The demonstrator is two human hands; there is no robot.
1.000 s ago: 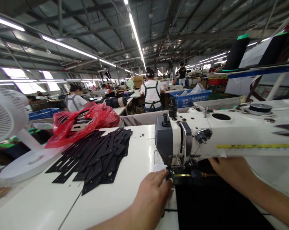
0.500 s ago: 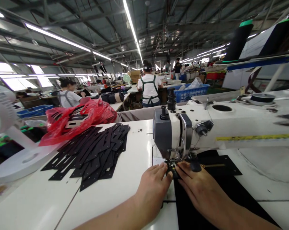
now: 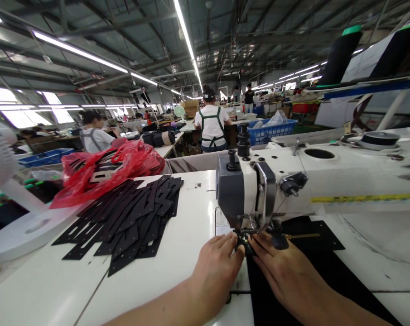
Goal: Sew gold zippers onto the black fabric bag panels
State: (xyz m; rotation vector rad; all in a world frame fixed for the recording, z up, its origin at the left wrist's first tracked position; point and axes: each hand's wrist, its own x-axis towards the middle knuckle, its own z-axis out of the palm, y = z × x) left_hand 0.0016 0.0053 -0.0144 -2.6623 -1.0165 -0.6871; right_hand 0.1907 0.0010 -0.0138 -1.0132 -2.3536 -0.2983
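Both hands are at the needle area of a white and grey sewing machine [image 3: 230, 190]. My left hand [image 3: 216, 267] has its fingers bent together at the left edge of black material under the presser foot; its grip there is too small to make out. My right hand [image 3: 282, 267] lies on the black fabric [image 3: 340, 276], fingers stretched toward the needle, partly behind a dark machine part. A gold-coloured zipper strip [image 3: 305, 236] shows on the black piece right of that hand. The needle tip is hidden between the hands.
Flat black cut pieces [image 3: 133, 217] lie heaped on the white table [image 3: 177, 271] at left, beside a red plastic bag [image 3: 113, 167]. A white fan [image 3: 7, 181] stands far left. Thread cones [image 3: 340, 56] rise at upper right. People sit beyond the table.
The view has shifted slightly, so the black pieces and fan sit a little further left. Both hands keep nearly the same place at the needle area.
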